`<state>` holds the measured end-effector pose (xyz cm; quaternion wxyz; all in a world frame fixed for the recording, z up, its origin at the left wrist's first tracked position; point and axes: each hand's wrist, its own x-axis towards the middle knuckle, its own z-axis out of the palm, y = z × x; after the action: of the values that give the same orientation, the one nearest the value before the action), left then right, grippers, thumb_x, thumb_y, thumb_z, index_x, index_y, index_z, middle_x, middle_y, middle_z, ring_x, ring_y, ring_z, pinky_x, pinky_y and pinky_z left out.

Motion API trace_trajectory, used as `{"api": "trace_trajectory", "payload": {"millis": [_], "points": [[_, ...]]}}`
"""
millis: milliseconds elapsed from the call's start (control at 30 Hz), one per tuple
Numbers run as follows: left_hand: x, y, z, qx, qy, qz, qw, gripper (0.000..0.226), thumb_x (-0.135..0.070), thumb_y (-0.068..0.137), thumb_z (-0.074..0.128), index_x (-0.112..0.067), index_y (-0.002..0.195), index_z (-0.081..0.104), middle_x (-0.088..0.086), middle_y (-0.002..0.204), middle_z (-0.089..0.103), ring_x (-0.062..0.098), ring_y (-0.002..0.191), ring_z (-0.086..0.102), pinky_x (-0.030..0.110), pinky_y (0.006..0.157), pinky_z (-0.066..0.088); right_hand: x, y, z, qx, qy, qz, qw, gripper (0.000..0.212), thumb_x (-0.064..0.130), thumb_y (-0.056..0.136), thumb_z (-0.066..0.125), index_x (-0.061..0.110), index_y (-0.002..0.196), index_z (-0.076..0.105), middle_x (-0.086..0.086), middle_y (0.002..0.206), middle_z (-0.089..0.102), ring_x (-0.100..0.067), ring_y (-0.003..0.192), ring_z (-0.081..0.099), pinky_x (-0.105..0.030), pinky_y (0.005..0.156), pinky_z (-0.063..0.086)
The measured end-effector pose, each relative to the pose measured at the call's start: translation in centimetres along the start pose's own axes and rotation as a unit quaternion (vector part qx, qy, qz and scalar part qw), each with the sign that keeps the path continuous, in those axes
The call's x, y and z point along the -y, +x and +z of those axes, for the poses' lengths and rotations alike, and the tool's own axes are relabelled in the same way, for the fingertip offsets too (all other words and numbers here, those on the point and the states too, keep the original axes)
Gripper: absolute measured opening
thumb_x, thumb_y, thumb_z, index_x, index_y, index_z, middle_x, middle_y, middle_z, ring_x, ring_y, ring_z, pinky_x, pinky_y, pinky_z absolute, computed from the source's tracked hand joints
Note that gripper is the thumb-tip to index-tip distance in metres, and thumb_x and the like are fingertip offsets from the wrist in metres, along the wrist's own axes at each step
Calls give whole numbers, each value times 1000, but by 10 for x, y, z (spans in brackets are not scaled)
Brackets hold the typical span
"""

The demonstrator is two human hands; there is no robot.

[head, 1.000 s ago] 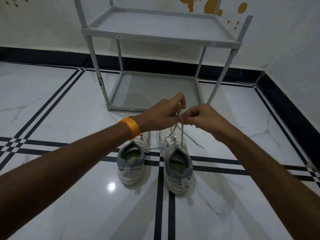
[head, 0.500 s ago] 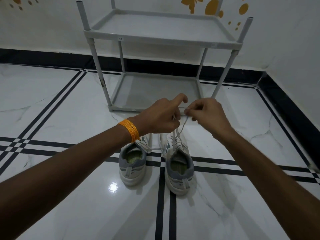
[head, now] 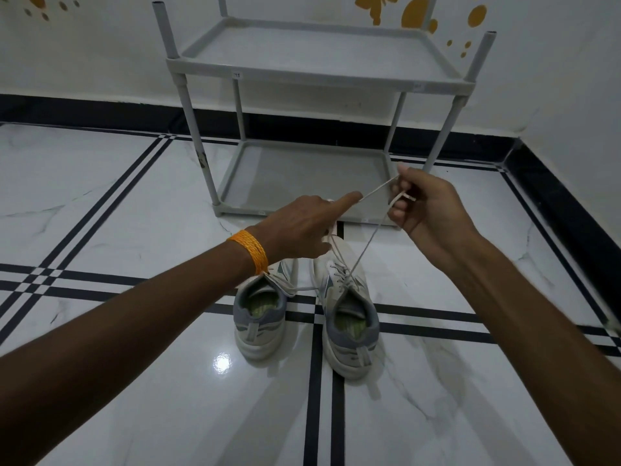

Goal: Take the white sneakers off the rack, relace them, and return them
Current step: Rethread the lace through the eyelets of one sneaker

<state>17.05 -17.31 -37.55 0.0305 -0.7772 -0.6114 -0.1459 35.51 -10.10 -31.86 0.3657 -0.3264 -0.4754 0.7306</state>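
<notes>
Pulling apart now, in the head view: left hand (head: 302, 227) and right hand (head: 426, 210), close together half a second ago above the right sneaker (head: 349, 317), stand well apart, with the white lace (head: 376, 190) drawn taut between them. Closed around one lace end at the right hand, fingers pinched on it, tip sticking out beside the thumb; hooked over the extended index finger at the left hand, the other fingers curled, whether pinching the second strand impossible to tell. Running down from both hands to the top eyelets of the right sneaker, crossing just above the tongue. Probably a tightening of the first knot, so the lacing of this shoe looks nearly finished. Standing just beside it on the marble floor (head: 100, 196), the left sneaker (head: 260, 317), its lace loose across the gap. Waiting behind them, both shelves bare, the grey shoe rack (head: 319, 67); return step not yet done.
</notes>
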Motion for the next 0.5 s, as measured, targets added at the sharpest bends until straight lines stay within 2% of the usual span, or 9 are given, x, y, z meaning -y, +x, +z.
{"api": "trace_trajectory", "payload": {"millis": [133,233,333,400,433,500], "points": [[4,1,2,0,64,21,998,82,-7,86,65,-12,152,17,13,96,66,24,80,60,35,70,53,-2,4,-2,-37,10,-50,998,29,23,97,50,14,70,58,0,66,57,-9,53,45,-22,49,44],[6,2,3,-9,112,21,993,74,-7,94,56,-11,153,13,10,79,62,20,63,54,30,59,49,-5,4,-1,-51,23,-76,996,27,23,97,50,15,73,58,2,61,52,-8,52,42,-20,47,39],[12,0,9,-35,126,35,991,80,-13,94,60,-17,153,7,6,67,61,15,47,49,28,48,49,-4,7,-3,-97,109,-98,984,23,18,97,51,13,76,58,1,63,53,-8,50,44,-20,47,41],[8,-4,9,-21,30,-8,999,70,-15,94,57,-19,151,15,5,67,64,14,45,55,29,48,54,-1,9,-6,-126,139,-115,975,21,15,98,49,10,79,58,-1,65,54,-9,50,47,-21,48,46],[3,-6,5,1,-59,-52,997,54,-16,96,54,-16,144,31,4,67,65,14,46,59,29,49,56,-2,10,-6,-125,128,-115,977,21,14,99,47,9,81,58,-2,65,54,-9,51,48,-22,49,47],[-2,-3,-1,26,-231,-157,960,23,-13,95,53,-4,114,62,0,60,61,14,44,57,26,46,50,-5,9,-3,-90,88,-101,987,20,14,99,46,7,86,59,-2,67,54,-8,53,50,-22,52,50]]}}
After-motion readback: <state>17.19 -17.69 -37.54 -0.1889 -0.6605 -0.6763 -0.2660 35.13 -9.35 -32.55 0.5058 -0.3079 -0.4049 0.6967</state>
